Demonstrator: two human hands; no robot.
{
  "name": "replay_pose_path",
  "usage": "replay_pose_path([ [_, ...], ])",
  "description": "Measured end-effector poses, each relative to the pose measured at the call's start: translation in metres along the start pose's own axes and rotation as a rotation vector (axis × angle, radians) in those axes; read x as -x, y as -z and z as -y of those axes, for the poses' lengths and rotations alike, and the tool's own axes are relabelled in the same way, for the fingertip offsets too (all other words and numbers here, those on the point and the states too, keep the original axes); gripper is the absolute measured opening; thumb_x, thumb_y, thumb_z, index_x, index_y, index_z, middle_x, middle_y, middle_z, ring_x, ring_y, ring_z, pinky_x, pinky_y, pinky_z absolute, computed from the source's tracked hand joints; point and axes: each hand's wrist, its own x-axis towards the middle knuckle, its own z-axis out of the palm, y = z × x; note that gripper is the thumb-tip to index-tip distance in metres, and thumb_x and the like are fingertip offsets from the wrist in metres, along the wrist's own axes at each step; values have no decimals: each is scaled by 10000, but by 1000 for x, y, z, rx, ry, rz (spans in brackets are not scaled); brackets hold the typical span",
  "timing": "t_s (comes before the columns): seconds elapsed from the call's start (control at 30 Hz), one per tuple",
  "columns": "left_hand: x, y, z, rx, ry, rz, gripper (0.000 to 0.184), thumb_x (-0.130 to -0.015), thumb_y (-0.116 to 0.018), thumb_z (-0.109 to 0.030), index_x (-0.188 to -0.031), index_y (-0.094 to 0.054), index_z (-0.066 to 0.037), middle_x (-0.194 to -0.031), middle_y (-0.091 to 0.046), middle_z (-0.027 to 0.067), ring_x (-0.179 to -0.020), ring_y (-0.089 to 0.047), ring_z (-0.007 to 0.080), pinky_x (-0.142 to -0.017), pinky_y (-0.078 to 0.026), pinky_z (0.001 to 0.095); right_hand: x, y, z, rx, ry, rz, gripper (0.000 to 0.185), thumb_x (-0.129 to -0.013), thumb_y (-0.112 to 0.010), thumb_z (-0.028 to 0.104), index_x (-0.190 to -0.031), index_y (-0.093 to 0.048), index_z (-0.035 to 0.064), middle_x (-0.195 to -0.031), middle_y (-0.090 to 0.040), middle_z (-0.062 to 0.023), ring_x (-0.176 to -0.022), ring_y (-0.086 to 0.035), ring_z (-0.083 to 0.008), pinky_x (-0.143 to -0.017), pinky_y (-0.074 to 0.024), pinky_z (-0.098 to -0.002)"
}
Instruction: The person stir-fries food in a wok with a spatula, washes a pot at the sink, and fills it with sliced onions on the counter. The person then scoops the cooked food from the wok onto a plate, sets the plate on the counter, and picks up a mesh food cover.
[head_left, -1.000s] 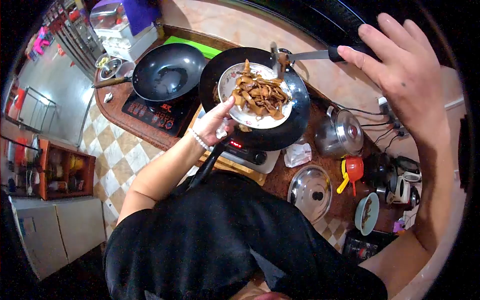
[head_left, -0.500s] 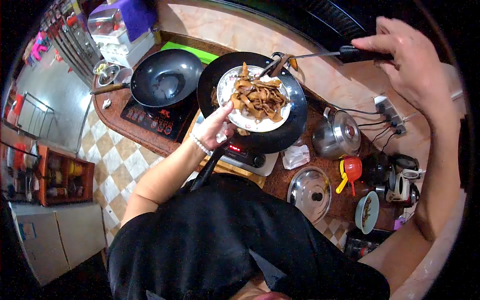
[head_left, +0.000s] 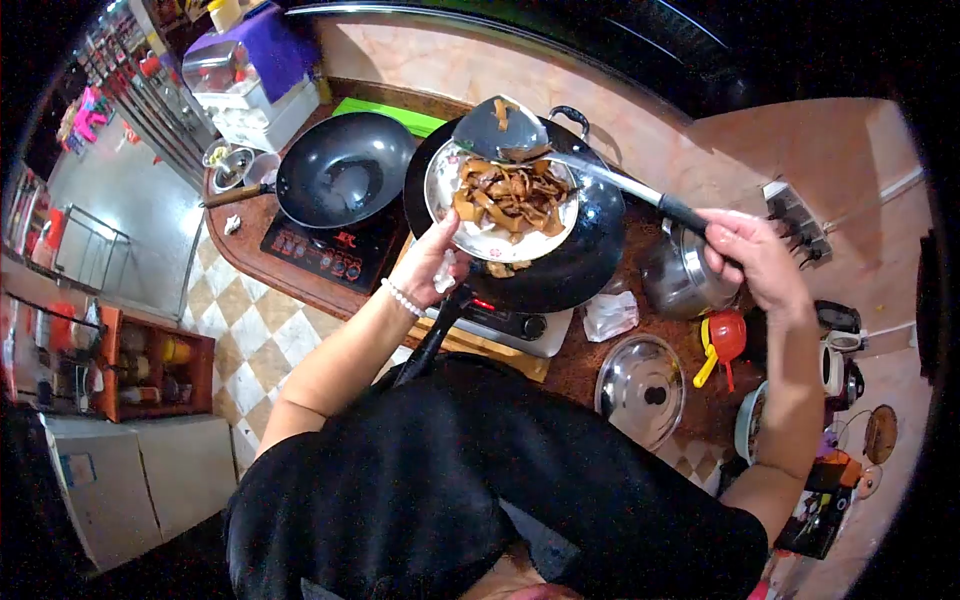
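Note:
My left hand [head_left: 428, 270] grips the near-left rim of a patterned white plate [head_left: 466, 240], thumb on top. A small crumpled white piece, perhaps tissue, shows against its palm. Sliced brown food [head_left: 512, 198] is heaped on the plate. Beneath the plate lies a black wok [head_left: 590, 262] on a cooktop, with some food pieces visible inside. My right hand [head_left: 752, 258] is closed round the black handle of a long metal spatula [head_left: 615, 180]. The spatula's broad blade is over the plate's far edge, with a few brown pieces on it.
A second wok [head_left: 345, 168] rests at left on another cooktop [head_left: 325, 248]. To the right are a metal pot [head_left: 680, 275], a white packet [head_left: 610, 316], a glass lid [head_left: 640, 390] and red and yellow scoops [head_left: 722, 338]. A wall [head_left: 590, 75] bounds the counter behind.
My right hand has come down and inward from high at the right, turning the spatula so its blade shows face-up over the plate's far edge. My left hand still holds the plate above the wok.

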Motion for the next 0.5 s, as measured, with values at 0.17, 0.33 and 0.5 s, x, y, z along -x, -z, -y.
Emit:
replay_pose_path([
  [0.17,-2,14,0,4,7,72,331,-851,-618,-390,-983,-545,-96,-750,-562,7,-508,-463,59,-380,-371,159,-4,-39,-59,-738,-225,174,307,-932,-463,235,-1128,-545,12,-620,-488,-15,-460,-360,-50,-391,-265,-163],
  [0.33,2,15,3,-26,-44,7,424,-867,-551,-461,-1055,-533,-82,-805,-615,35,-477,-493,82,-369,-375,182,-12,-94,-116,-1356,-300,606,385,-954,-383,410,-1107,-521,84,-569,-418,28,-348,-293,-42,-401,-255,-212],
  [0.5,6,12,2,27,-56,-50,420,-852,-589,-433,-1068,-536,-77,-838,-626,41,-516,-511,88,-373,-372,181,-17,-132,-132,-1618,-238,827,400,-955,-370,428,-1133,-503,96,-565,-417,22,-307,-284,-35,-394,-250,-199],
])
